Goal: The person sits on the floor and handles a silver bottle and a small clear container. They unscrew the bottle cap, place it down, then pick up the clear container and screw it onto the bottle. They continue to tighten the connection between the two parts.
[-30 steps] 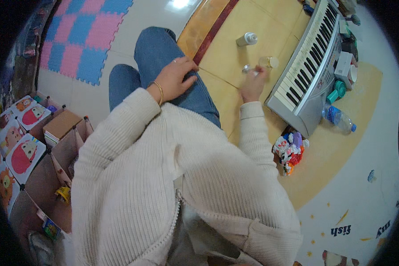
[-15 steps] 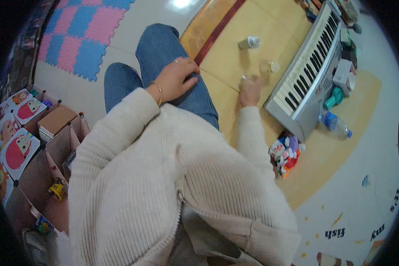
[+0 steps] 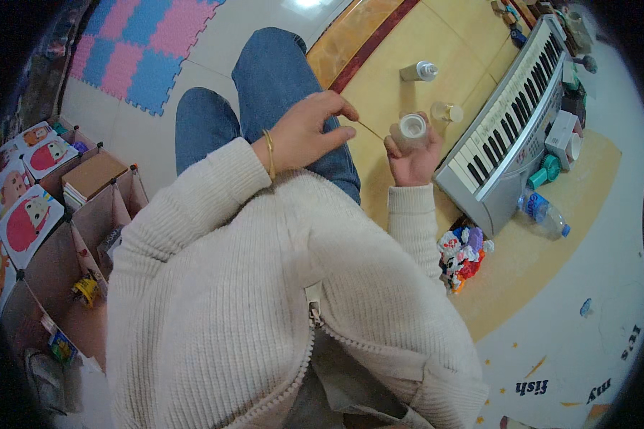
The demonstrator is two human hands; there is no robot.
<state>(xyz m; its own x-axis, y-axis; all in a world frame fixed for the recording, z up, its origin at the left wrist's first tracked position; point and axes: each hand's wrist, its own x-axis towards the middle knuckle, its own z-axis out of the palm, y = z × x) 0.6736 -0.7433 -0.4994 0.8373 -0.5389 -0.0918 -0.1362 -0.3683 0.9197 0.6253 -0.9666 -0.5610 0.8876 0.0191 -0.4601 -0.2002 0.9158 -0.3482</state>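
Over yellow tiles (image 3: 376,89), the right hand (image 3: 416,169) cups a white-topped jar (image 3: 413,129); the left hand (image 3: 306,134), half open, is empty.

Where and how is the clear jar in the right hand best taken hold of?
Probably by its white round top, coming from the camera's side: that top faces the camera, free of fingers, while the right hand holds the clear jar lower down.

Soft light fills the room; glare whitens the glossy floor (image 3: 211,61) (right at the top edge), and black corners round the view.
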